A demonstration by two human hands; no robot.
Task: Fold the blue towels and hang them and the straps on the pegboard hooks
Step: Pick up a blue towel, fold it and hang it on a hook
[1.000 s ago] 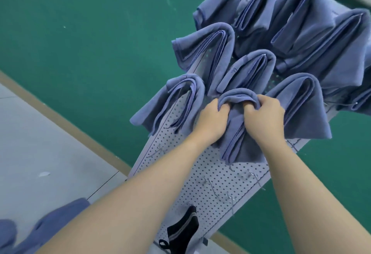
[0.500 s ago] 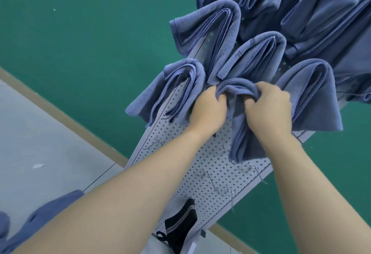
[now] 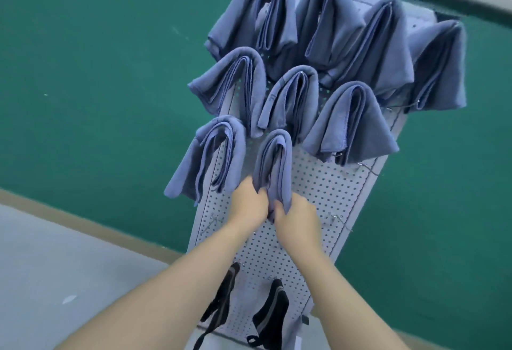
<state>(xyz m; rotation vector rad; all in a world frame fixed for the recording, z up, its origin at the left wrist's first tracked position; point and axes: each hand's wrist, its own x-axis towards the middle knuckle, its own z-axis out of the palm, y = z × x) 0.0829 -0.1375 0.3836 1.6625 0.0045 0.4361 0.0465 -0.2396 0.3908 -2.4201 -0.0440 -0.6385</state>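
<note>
Nine folded blue cloth towels hang over hooks on the pale perforated metal pegboard, which stands against a green wall. At far left lies a grey floor with a tan skirting strip along the wall's foot. On the board's left edge, the lowest-left blue towel drapes in a tall loop, and above it another folded blue towel hangs. Just beside the lowest-left one, the narrow blue towel in the middle of the bottom row hangs from its hook. The left hand grips this towel's lower left edge, fingers curled into the cloth. The right hand pinches the lower right edge of the same towel, fingers bent round the fabric; the two hands are near each other at the towel's bottom end. Below the forearms, two black straps with grey stripes hang low on the board. Right of the held towel, a wider blue towel spreads out, and bare wire hooks stick out beneath it. At far right another blue towel hangs at the board's edge.
</note>
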